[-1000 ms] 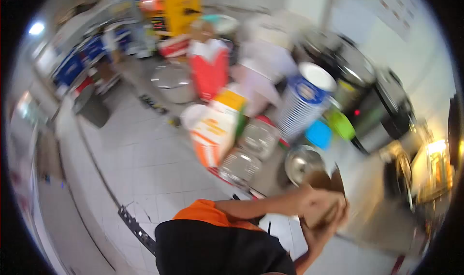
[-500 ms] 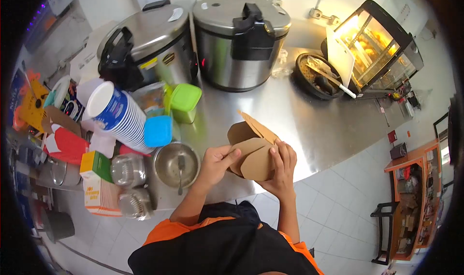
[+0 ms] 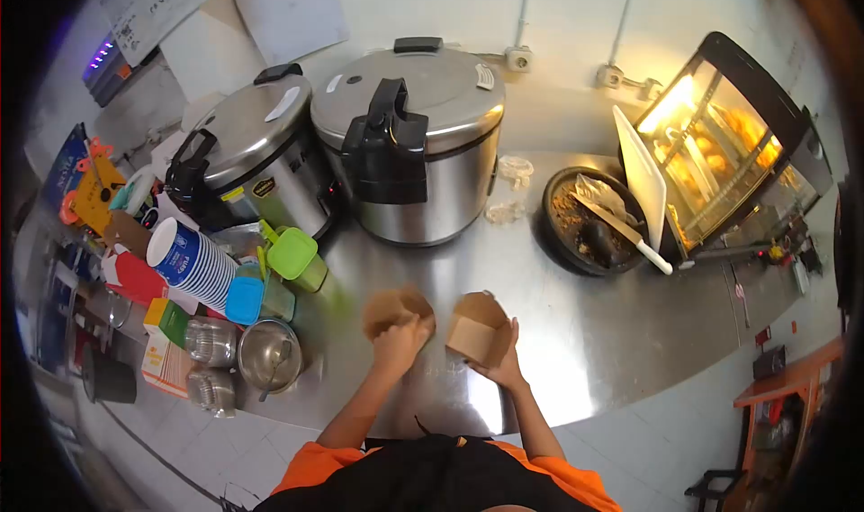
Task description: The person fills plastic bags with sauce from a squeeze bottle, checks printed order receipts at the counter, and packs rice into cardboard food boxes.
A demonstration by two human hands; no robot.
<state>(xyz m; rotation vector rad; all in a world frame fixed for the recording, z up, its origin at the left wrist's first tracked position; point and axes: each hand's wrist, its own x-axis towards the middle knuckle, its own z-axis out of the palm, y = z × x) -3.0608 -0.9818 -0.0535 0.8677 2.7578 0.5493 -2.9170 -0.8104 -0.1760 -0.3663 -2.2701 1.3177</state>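
Across the steel surface [image 3: 585, 327], careful work at the near middle

A large cooker [image 3: 405, 130] stands far, a smaller cooker [image 3: 256, 148] to its left. Nearer, the brown left box [image 3: 390, 306] and right box [image 3: 472, 337] sit side by side, apart. The right hand [image 3: 505, 361] grips the right box, fingers around its near right edge. The left hand's [image 3: 401, 343] fingers curl against the left box; blur hides whether they grasp. Best, I judge: light pressure at the corners, sparing thin walls from creasing.
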